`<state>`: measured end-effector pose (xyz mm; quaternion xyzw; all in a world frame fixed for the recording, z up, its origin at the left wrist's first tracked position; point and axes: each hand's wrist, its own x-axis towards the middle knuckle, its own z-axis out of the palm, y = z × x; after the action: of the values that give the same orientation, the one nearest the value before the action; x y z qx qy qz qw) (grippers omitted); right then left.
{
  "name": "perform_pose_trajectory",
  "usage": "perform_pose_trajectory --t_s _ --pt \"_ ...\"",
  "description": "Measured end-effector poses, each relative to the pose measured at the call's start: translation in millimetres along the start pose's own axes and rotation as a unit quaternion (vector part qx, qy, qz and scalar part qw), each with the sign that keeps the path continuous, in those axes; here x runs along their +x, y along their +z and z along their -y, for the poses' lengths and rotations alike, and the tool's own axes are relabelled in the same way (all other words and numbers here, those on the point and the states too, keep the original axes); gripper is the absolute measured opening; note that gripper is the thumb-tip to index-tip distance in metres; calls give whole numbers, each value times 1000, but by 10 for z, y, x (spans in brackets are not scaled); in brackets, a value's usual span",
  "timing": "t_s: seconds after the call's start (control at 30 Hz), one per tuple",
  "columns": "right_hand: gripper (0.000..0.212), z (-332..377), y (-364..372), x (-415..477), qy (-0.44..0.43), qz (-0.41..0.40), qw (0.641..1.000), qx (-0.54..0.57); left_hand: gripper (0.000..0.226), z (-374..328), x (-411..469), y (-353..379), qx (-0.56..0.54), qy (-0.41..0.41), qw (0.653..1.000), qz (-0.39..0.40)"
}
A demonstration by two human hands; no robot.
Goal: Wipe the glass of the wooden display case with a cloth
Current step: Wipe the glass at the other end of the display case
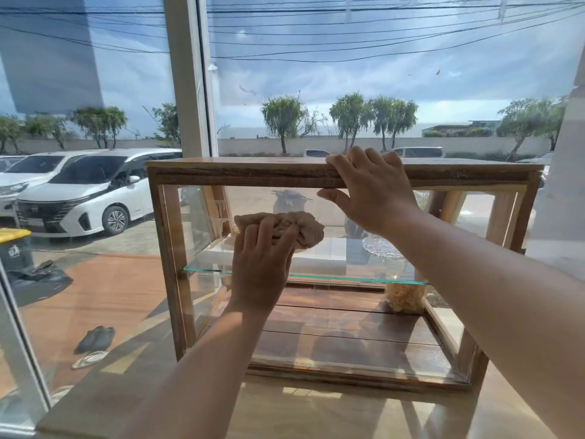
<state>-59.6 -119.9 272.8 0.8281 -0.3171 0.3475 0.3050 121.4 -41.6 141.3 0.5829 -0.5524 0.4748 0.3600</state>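
Two hands are on the job here. The left hand (262, 261) has a beige cloth (294, 228) bunched under its fingers and pressed flat against the front glass (332, 327) of the wooden display case (240, 172), in the upper left part of the pane, just above the line of the inner glass shelf (357, 279). The right hand (370, 188) is clamped over the top front rail of the case, fingers hooked on the top board and thumb underneath, bracing it.

The case stands on a pale wooden table (316, 413), set back from the near edge and hard up toward the window (104, 217) at the far side. Inside, a cut-glass dish (380, 247) sits on the shelf towards the right, with a jar of something pale and stringy (405, 299) below it.

How far along? Hard to judge: with all the reflections I can't honestly tell wiped glass from unwiped. My guess is the cloth has only the upper left in hand, with the lower half and the right side of the front pane to go, and the side panes after that.
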Motion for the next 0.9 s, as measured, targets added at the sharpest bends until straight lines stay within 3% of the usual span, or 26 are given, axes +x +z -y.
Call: perform_pose_trajectory --t_s 0.23,0.37,0.6,0.77,0.9 --pt "58 18 -31 -18 7 7 1000 12 45 140 110 -83 24 92 995 5" --pt "56 19 -31 -16 13 5 1000 7 38 387 477 -180 47 19 998 -39" --pt "55 31 -21 -12 15 7 1000 4 49 311 -125 -68 42 4 999 27" --pt "55 36 -8 -23 18 -2 1000 0 45 455 134 -177 35 42 998 16" --pt "56 39 -3 -18 15 -2 1000 -2 35 624 337 -248 64 -39 997 -27"
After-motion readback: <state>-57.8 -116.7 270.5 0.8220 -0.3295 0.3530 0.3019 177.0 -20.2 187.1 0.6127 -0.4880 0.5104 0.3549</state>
